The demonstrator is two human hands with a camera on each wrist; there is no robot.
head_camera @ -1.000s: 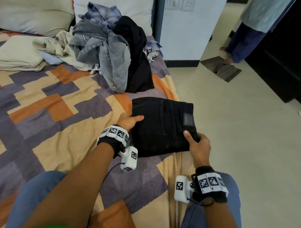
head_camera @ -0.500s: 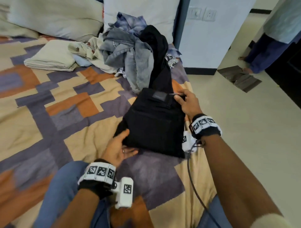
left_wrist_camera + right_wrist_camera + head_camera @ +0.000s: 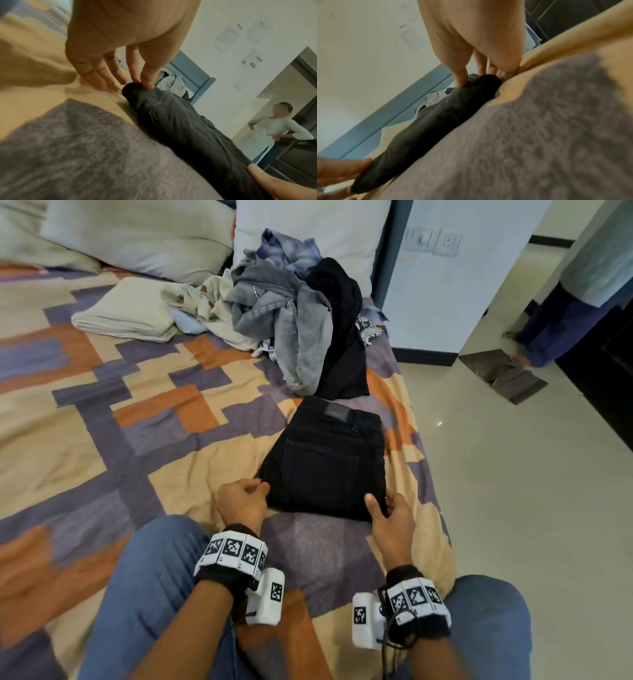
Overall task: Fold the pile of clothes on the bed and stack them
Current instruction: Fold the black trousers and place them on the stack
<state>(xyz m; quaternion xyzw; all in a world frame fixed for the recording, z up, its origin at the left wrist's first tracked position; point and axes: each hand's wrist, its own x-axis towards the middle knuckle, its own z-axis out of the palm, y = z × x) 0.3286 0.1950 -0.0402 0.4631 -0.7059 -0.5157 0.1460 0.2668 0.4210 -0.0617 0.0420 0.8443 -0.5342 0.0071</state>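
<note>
Folded black jeans lie flat on the patterned bedspread in front of my knees, waistband patch at the far edge. My left hand pinches the near left corner between thumb and forefinger. My right hand grips the near right corner, thumb on top and fingers tucked under. The unfolded pile of grey, blue and black garments sits just beyond the jeans, against a pillow.
A folded beige cloth lies left of the pile. Two pillows line the headboard end. The bed's right edge drops to a tiled floor with a doormat. Another person stands in the doorway.
The jeans have been turned a quarter, so the waistband now faces away from me. My right hand came back from the far edge to the near right corner; my left shifted to the near left corner.
</note>
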